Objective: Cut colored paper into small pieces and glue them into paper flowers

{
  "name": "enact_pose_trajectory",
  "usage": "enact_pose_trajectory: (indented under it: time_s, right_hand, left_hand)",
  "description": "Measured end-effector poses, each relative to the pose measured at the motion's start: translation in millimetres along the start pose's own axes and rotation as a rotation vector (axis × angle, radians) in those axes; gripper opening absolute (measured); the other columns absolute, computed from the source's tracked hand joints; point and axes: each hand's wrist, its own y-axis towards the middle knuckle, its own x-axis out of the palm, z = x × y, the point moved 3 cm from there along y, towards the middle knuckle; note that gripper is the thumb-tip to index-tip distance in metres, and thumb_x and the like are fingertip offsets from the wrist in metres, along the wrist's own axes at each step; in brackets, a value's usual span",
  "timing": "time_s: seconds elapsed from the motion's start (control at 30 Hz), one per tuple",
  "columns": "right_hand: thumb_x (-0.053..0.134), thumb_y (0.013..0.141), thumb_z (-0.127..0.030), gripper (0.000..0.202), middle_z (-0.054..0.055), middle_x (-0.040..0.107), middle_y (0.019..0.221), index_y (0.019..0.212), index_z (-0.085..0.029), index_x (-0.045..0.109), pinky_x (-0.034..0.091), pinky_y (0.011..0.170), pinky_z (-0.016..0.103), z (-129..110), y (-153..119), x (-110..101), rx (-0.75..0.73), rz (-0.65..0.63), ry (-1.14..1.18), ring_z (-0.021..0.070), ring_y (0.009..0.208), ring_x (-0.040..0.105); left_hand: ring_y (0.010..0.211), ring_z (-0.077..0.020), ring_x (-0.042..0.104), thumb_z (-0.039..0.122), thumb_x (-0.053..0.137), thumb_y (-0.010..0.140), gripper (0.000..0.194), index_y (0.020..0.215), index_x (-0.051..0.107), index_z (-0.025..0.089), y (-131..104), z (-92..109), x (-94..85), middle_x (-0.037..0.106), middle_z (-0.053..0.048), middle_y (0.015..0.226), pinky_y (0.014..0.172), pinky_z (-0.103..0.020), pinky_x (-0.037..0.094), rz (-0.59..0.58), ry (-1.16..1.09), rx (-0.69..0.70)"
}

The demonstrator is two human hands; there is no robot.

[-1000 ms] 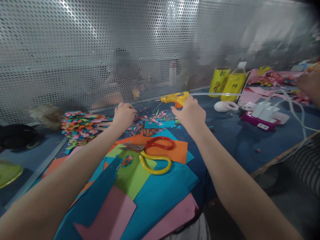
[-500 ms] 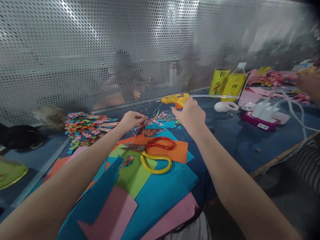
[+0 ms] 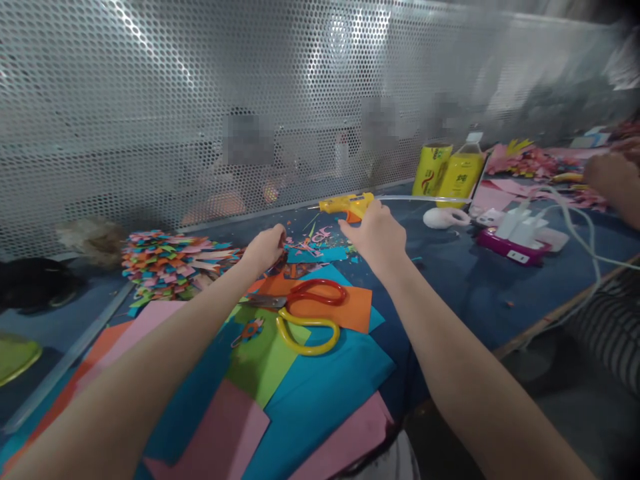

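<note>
My right hand point(image 3: 381, 233) is wrapped round the handle of a yellow glue gun point(image 3: 345, 203), its nozzle pointing left. A long clear glue stick point(image 3: 425, 199) sticks out of the gun's back. My left hand point(image 3: 266, 249) is curled above the paper scraps, its fingertips turned away; what they pinch is hidden. Below the hands lie red-and-yellow-handled scissors point(image 3: 309, 319), blades partly behind my left wrist. They rest on coloured paper sheets point(image 3: 325, 373). A small orange paper flower point(image 3: 250, 329) lies on the green sheet point(image 3: 265, 367).
Left stands a bundle of fringed paper strips point(image 3: 160, 263). Paper trimmings point(image 3: 320, 239) litter the blue table point(image 3: 450, 287). To the right are a yellow bottle point(image 3: 461, 177), a purple power strip point(image 3: 515, 247) with white cables and another person's hand point(image 3: 613, 177). A perforated metal panel point(image 3: 300, 87) closes the back.
My left hand has drawn slightly down and left, its fingers turning inward from view. The right hand still holds the glue gun in nearly the same place. The view has shifted a little.
</note>
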Motion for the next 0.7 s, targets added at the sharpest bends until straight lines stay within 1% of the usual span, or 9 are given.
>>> enact_pose_trajectory:
  time_s: [0.1, 0.2, 0.3, 0.37, 0.47, 0.53, 0.57, 0.63, 0.7]
  right_hand:
    - [0.057, 0.074, -0.048, 0.051, 0.016, 0.06, 0.095, 0.104, -0.007, 0.05, 0.047, 0.06, 0.036, 0, 1, 0, -0.001, -0.001, 0.006, 0.0261, 0.077, 0.061]
    - [0.057, 0.074, -0.048, 0.05, 0.016, 0.059, 0.095, 0.103, -0.009, 0.051, 0.047, 0.06, 0.036, 0, 1, 0, -0.002, -0.003, 0.01, 0.0253, 0.076, 0.061]
    - [0.057, 0.074, -0.049, 0.051, 0.016, 0.059, 0.095, 0.103, -0.009, 0.051, 0.047, 0.061, 0.035, 1, 1, 1, 0.002, -0.006, 0.006, 0.0247, 0.076, 0.061]
    - [0.056, 0.074, -0.049, 0.052, 0.016, 0.059, 0.096, 0.105, -0.008, 0.05, 0.047, 0.062, 0.035, 1, 1, 1, 0.003, -0.014, 0.003, 0.0245, 0.077, 0.061]
    - [0.056, 0.075, -0.05, 0.053, 0.016, 0.058, 0.096, 0.106, -0.007, 0.05, 0.047, 0.062, 0.034, 0, 1, 1, 0.0, -0.025, 0.0, 0.0243, 0.078, 0.061]
    - [0.056, 0.075, -0.049, 0.053, 0.016, 0.059, 0.096, 0.105, -0.007, 0.05, 0.047, 0.062, 0.034, 0, 1, 1, -0.005, -0.02, 0.001, 0.0244, 0.077, 0.061]
    - [0.056, 0.074, -0.049, 0.052, 0.016, 0.059, 0.096, 0.104, -0.007, 0.051, 0.047, 0.061, 0.034, 0, 1, 1, -0.007, -0.015, 0.003, 0.0245, 0.077, 0.061]
    - [0.056, 0.075, -0.049, 0.051, 0.016, 0.06, 0.095, 0.104, -0.007, 0.051, 0.047, 0.061, 0.035, 0, 0, 1, -0.009, -0.007, 0.005, 0.0247, 0.076, 0.06]
    - [0.055, 0.075, -0.049, 0.051, 0.017, 0.06, 0.096, 0.104, -0.007, 0.051, 0.048, 0.062, 0.035, 0, 0, 1, -0.004, -0.009, 0.002, 0.0249, 0.077, 0.061]
  left_hand:
    - [0.093, -0.0196, 0.06, 0.024, 0.055, 0.083, 0.034, 0.115, 0.05, 0.014, 1, -1, 0.3, 0.061, -0.008, 0.105, 0.079, -0.037, 0.049, -0.029, -0.028, 0.012]
    - [0.085, -0.0177, 0.065, 0.01, 0.056, 0.076, 0.048, 0.122, 0.042, 0.013, 0, -4, -3.4, 0.068, -0.007, 0.092, 0.075, -0.028, 0.049, -0.073, -0.067, 0.029]
    - [0.09, -0.0172, 0.065, 0.011, 0.058, 0.07, 0.066, 0.13, 0.032, 0.015, -2, -9, -10.7, 0.069, -0.007, 0.102, 0.075, -0.024, 0.049, -0.109, -0.088, 0.054]
    - [0.103, -0.0203, 0.06, 0.017, 0.064, 0.066, 0.081, 0.136, 0.024, 0.017, -5, -12, -17.9, 0.065, -0.01, 0.113, 0.085, -0.027, 0.046, -0.104, -0.074, 0.066]
    - [0.125, -0.0295, 0.042, 0.019, 0.066, 0.064, 0.097, 0.143, 0.008, 0.018, -10, -15, -30.6, 0.049, -0.015, 0.133, 0.1, -0.043, 0.032, -0.037, -0.021, 0.05]
    - [0.13, -0.0341, 0.031, 0.018, 0.062, 0.068, 0.094, 0.144, 0.005, 0.019, -12, -18, -38.6, 0.043, -0.014, 0.138, 0.102, -0.054, 0.023, 0.051, 0.032, 0.031]
    - [0.13, -0.0343, 0.031, 0.019, 0.059, 0.07, 0.09, 0.144, 0.006, 0.02, -12, -20, -41.9, 0.046, -0.013, 0.136, 0.102, -0.056, 0.022, 0.1, 0.046, 0.026]
    - [0.122, -0.0293, 0.043, 0.021, 0.056, 0.074, 0.083, 0.143, 0.009, 0.02, -10, -26, -47.1, 0.055, -0.011, 0.128, 0.101, -0.049, 0.029, 0.211, -0.004, 0.009]
    - [0.106, -0.021, 0.057, 0.023, 0.054, 0.077, 0.082, 0.143, 0.007, 0.018, -6, -34, -50.6, 0.06, -0.011, 0.12, 0.093, -0.036, 0.041, 0.294, -0.148, -0.025]
